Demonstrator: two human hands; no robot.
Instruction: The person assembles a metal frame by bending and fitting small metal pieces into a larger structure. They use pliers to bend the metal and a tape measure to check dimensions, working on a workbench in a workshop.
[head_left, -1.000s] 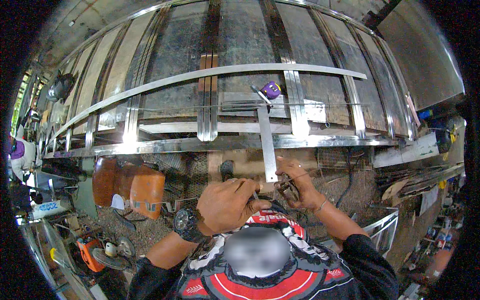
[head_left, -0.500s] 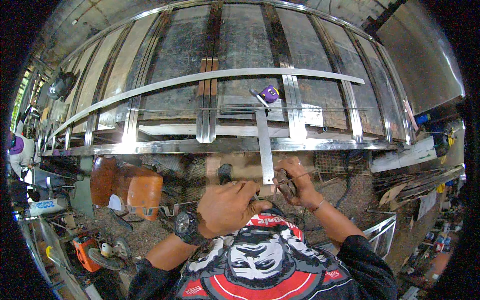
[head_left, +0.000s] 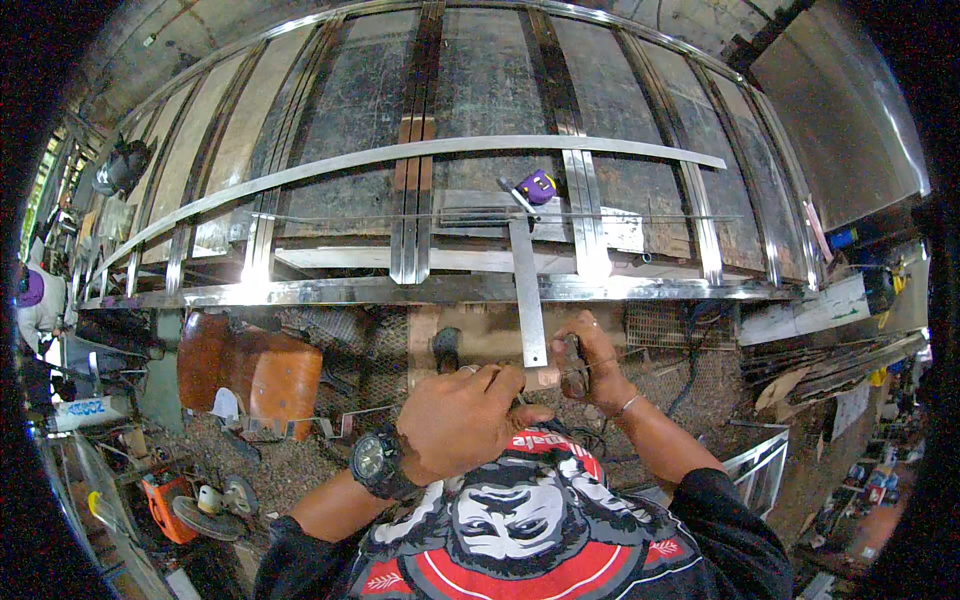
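Observation:
My left hand is closed in front of my chest, fingers curled and thumb pressed to a small thin piece that mostly stays hidden. Just to its right, my right hand grips a dark, worn metal tool, whose exact kind I cannot make out. Above both hands, the blade of a metal try square sticks out over the bench frame's near edge. A purple tape measure rests by the top of the square. A thin metal rod lies crosswise there.
A large shiny metal frame with several crossbars spans the view ahead. Across it lies a long flat bar. An orange-brown chair stands below at left, an orange-bodied machine farther down. Boards are stacked at right.
My left hand has shifted slightly up and to the right. In my right hand the dark tool has turned to a more upright angle. The square and tape measure stay put on the frame.

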